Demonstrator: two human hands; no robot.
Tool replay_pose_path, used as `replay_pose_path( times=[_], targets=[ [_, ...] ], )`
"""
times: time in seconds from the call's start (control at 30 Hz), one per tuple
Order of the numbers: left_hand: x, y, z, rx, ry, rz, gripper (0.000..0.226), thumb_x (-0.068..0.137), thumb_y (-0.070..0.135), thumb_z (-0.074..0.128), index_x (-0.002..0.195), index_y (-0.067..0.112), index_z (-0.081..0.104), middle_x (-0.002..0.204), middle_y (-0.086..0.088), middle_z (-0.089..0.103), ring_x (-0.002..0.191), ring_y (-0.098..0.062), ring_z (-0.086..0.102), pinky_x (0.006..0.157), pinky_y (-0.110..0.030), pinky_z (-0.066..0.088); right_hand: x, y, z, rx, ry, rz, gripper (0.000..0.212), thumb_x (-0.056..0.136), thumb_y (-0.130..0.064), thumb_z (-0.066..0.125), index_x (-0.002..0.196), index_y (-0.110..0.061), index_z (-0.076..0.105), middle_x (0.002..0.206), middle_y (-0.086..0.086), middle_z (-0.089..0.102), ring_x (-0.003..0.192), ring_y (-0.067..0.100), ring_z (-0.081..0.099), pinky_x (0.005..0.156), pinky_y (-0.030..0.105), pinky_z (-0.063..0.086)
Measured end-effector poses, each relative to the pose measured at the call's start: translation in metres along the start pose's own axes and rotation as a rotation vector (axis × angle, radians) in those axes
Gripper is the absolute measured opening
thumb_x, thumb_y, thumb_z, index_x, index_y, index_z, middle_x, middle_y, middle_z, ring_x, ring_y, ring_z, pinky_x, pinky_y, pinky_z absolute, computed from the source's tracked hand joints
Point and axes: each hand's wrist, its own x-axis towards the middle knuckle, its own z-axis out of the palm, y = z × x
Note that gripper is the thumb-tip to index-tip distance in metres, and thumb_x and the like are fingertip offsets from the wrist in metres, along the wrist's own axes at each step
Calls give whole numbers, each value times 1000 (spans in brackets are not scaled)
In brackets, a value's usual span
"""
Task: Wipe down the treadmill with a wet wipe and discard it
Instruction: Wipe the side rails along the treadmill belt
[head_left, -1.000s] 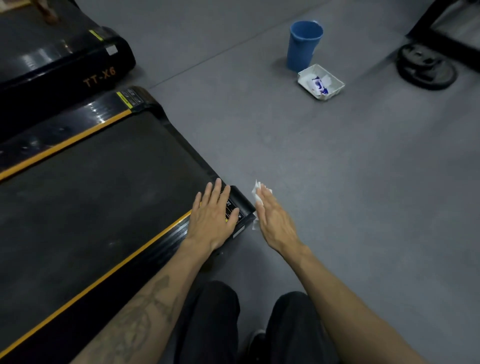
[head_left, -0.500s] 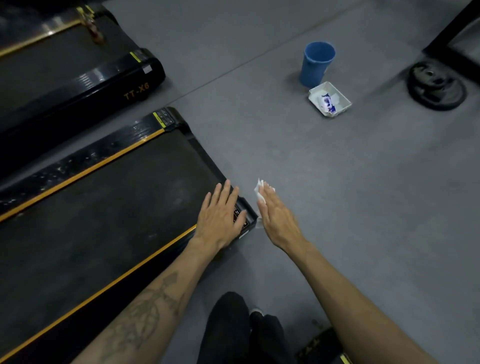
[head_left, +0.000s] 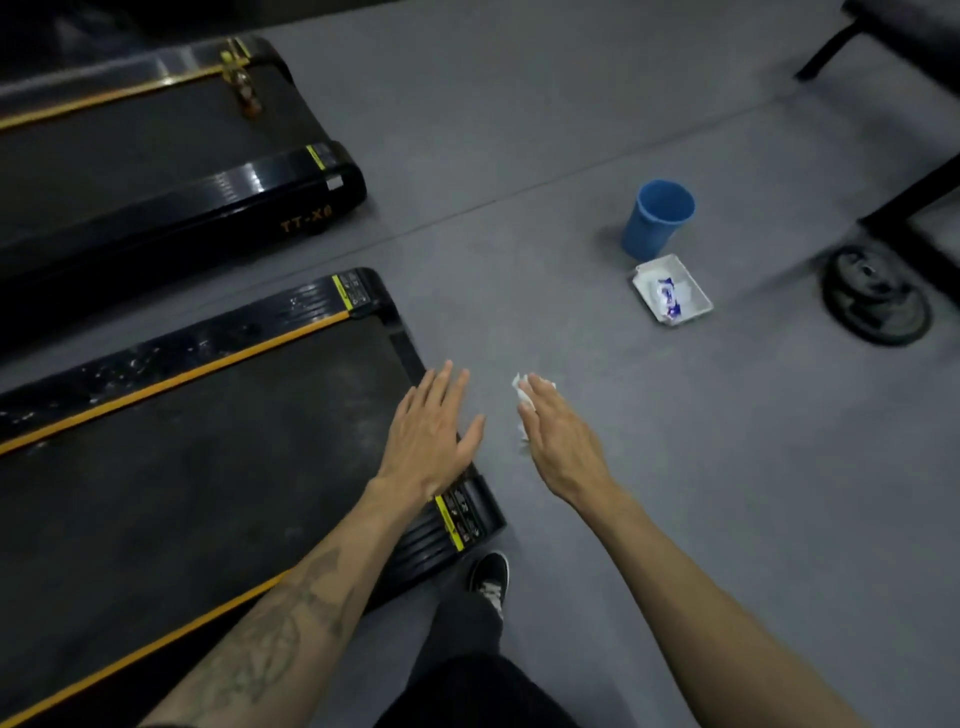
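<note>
The right hand (head_left: 563, 441) holds a crumpled white wet wipe (head_left: 523, 395) under its straight fingers, the wad showing past the fingertips and at the thumb side; whether the grip is clamped on it or only pressed flat to it cannot be told. The left hand (head_left: 434, 436), just to the left of that grip, is flat with fingers apart and straight, over the end edge of the near treadmill (head_left: 182, 467), holding nothing. Between the two hands lies a narrow strip of grey floor (head_left: 519, 182). Ahead and to the right of the grip the floor is open up to one blue bin (head_left: 657, 218) and one white tray (head_left: 698, 299), which sit just beside each other. One weight plate (head_left: 872, 296) lies farther right. Two treadmills are in view; the second treadmill (head_left: 156, 171) lies far left, beyond the first.
</note>
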Motion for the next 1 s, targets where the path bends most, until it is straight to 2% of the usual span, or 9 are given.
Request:
replay_pose_path(
  times=[0.1,0.23,0.27,0.33,0.43,0.63,0.73,0.83,1.0],
  targets=[
    [31,-4,-22,0,42,26,75,100,59,23,163,18,26,171,-6,22,157,-23,20,127,-41,19,37,-10,-21,-28,39,17,48,112,-42,26,149,-25,52,162,2,40,148,20,37,119,38,31],
    [68,-10,-42,-25,82,-20,67,106,51,38,163,18,26,170,-6,22,156,-24,21,126,-41,20,81,-21,-38,-29,98,-35,47,112,-44,26,137,-25,61,141,-2,58,126,21,57,101,38,46],
    [77,-12,-46,-34,92,-34,66,106,51,39,163,19,26,170,-6,22,156,-23,22,126,-41,20,92,-26,-41,-3,103,-54,45,112,-45,25,132,-29,62,132,-7,61,116,15,60,93,34,49],
    [95,-16,-52,-47,121,-62,65,107,50,39,163,19,27,170,-5,23,156,-23,22,125,-40,20,116,-35,-48,39,95,-88,42,112,-46,26,128,-35,63,119,-17,60,99,-1,58,82,15,45],
    [121,-26,-57,-74,154,-144,65,106,49,41,162,19,28,170,-5,24,155,-22,24,124,-37,22,158,-47,-51,98,46,-133,42,112,-48,26,130,-38,62,114,-22,56,91,-16,56,73,2,39],
    [194,-54,-63,-97,224,-326,64,106,48,44,161,18,31,169,-4,27,154,-21,27,124,-38,25,278,-59,-42,50,-79,-296,43,113,-47,26,137,-32,58,124,-11,61,102,8,62,80,21,42],
    [242,-69,-72,-101,262,-451,65,106,47,45,161,17,31,168,-5,28,154,-21,27,124,-40,28,350,-67,-43,-27,-131,-421,43,113,-42,26,141,-29,56,128,-5,60,109,16,61,83,28,45],
    [285,-78,-86,-103,286,-568,66,105,47,45,161,16,30,169,-4,26,154,-20,26,123,-36,24,417,-81,-55,-118,-179,-537,54,110,-49,18,147,-29,51,137,-5,58,113,20,62,85,34,52],
    [339,-95,-107,-104,353,-735,65,106,49,43,162,17,29,169,-5,26,155,-22,26,124,-39,23,513,-108,-69,-250,-246,-788,63,106,-50,15,155,-25,45,143,0,57,106,28,66,76,40,56]
  ],
)
